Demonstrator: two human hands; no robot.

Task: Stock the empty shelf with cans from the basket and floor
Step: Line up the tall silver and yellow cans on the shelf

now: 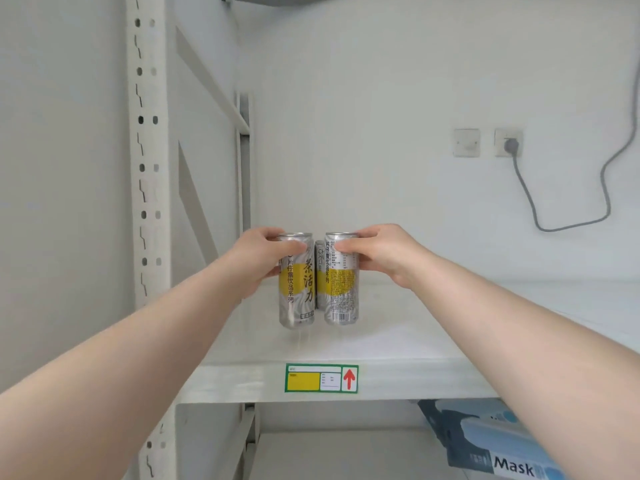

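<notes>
Your forearms reach in from the bottom corners, nearest you. Your left hand (256,259) grips the left can (297,285) near its top, fingers (277,234) curled over the rim, and your right hand (381,254) grips the right can (341,289) likewise. Both cans stand upright, side by side, in front of a third can (319,268) near the left end of the shelf (398,341). I cannot tell whether their bases touch it. This looks like the placing step: seat both squarely, then let go without tipping them. A Mask box (502,455) lies below.
</notes>
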